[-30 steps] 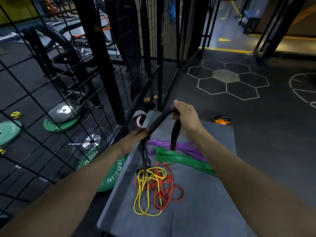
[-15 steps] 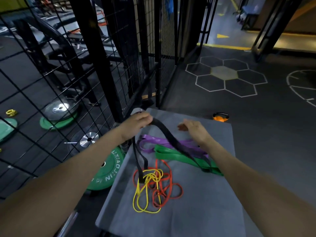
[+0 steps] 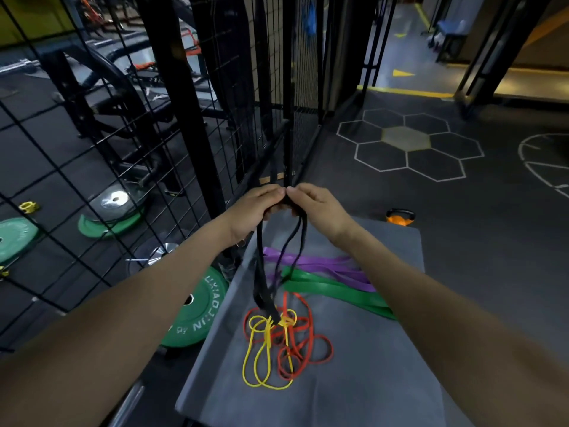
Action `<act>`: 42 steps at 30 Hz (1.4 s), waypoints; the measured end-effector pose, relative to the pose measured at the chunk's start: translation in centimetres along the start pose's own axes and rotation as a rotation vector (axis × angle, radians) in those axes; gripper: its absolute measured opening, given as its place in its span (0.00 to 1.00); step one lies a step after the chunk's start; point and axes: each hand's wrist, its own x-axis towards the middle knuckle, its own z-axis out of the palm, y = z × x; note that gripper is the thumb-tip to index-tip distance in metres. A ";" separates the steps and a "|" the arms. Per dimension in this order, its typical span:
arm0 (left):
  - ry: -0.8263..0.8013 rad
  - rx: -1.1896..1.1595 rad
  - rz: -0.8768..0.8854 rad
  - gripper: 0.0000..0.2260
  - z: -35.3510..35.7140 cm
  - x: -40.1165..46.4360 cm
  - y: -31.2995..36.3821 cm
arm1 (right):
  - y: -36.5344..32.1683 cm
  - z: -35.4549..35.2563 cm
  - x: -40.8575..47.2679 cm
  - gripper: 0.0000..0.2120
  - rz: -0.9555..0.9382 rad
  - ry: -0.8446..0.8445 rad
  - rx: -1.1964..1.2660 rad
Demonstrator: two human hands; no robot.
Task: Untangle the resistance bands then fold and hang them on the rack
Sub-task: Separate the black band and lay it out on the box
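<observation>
A black resistance band (image 3: 261,272) hangs in several strands from both hands, its low end touching the yellow band. My left hand (image 3: 252,208) and my right hand (image 3: 314,208) meet fingertip to fingertip and pinch the band's top together above the grey mat (image 3: 354,380). On the mat lie a thin yellow band (image 3: 261,359) tangled with an orange-red band (image 3: 308,343), plus a flat green band (image 3: 332,288) and a purple band (image 3: 323,266) crossing each other. The black wire-mesh rack (image 3: 191,118) rises right behind and left of my hands.
Green weight plates (image 3: 200,312) (image 3: 104,223) and silver plates (image 3: 117,198) lie on the floor behind the mesh at left. An orange kettlebell (image 3: 400,217) sits past the mat's far right corner. Dark gym floor with hexagon markings (image 3: 406,140) stretches to the right.
My right hand, open half a second ago, has come back to the black band and joined my left hand. The band's strands now hang gathered and doubled instead of draped across the mat.
</observation>
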 end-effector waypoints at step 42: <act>0.035 -0.168 -0.008 0.09 0.6 0.9 -1.9 | -1.1 -1.3 -1.4 0.12 -0.083 -0.004 -0.735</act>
